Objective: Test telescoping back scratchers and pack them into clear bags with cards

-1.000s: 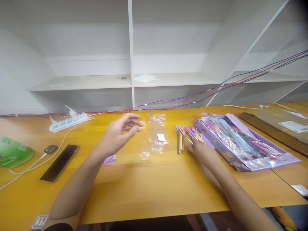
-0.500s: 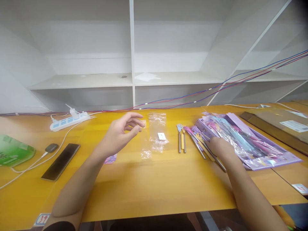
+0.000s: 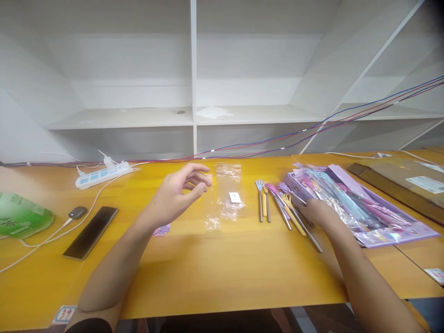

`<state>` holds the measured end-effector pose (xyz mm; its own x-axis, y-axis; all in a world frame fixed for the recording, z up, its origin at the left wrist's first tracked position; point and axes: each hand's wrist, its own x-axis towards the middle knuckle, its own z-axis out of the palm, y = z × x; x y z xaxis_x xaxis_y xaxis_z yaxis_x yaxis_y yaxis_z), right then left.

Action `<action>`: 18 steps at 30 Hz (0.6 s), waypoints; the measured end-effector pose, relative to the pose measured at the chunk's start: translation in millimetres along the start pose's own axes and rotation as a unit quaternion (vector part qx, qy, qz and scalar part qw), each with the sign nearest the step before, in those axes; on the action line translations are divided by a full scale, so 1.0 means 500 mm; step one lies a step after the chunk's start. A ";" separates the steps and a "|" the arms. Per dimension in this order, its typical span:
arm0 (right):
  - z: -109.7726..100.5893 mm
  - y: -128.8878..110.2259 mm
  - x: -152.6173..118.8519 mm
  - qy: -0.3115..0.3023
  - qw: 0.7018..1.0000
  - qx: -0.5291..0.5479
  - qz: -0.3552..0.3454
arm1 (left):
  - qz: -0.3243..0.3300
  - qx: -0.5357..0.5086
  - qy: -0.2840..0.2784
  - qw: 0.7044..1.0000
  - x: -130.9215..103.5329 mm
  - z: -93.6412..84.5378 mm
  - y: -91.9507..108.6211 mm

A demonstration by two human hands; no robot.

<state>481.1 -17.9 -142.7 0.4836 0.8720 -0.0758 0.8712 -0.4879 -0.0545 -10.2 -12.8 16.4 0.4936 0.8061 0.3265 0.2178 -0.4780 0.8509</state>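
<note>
My left hand [image 3: 182, 192] hovers over the table, left of the clear plastic bags, with its fingers loosely bent, apart and holding nothing. One clear bag [image 3: 227, 180] has a small white label [image 3: 235, 197] on it; a narrower bag [image 3: 212, 223] lies beside it. My right hand [image 3: 321, 212] is closed at the left edge of a purple box, its fingertips mostly hidden. A purple hand-shaped back scratcher [image 3: 294, 195] has its metal rod running into those fingers. Several more back scratchers lie to the left, among them a blue one [image 3: 260, 199] and a yellow one [image 3: 293, 215].
The purple box [image 3: 398, 239] holds several back scratchers in clear wrapping. Right of it lies a cardboard box [image 3: 388, 178]. At left are a phone [image 3: 90, 233], a power strip [image 3: 104, 175], a green package [image 3: 24, 215] and white cables. Shelves [image 3: 243, 113] stand behind.
The view has shifted slightly. A yellow back scratcher and the rods near my right hand now lie a little more spread apart. My left hand keeps nearly the same pose.
</note>
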 end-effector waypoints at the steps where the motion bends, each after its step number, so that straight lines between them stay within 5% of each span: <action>1: -0.016 -0.007 -0.010 0.006 1.000 0.003 0.001 | -0.002 0.000 -0.001 1.000 0.000 0.000 -0.001; 6: -0.140 -0.077 -0.068 0.054 0.994 0.067 -0.070 | -0.008 0.004 -0.004 1.000 0.006 0.006 -0.009; 10: -0.237 -0.191 -0.126 0.075 0.969 0.167 -0.163 | -0.019 0.005 -0.021 1.000 0.014 0.022 -0.018; 14: -0.283 -0.345 -0.204 0.024 0.850 0.401 -0.342 | -0.041 0.001 -0.035 0.999 0.015 0.041 -0.024; 18: -0.279 -0.479 -0.268 -0.098 0.736 0.526 -0.414 | -0.047 -0.107 -0.039 0.992 0.018 0.060 -0.038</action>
<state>219.2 -12.2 19.4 -0.2876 0.9154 0.2816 0.2623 0.3580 -0.8961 15.7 -7.0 -9.1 0.5452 0.8100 0.2161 0.0867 -0.3109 0.9465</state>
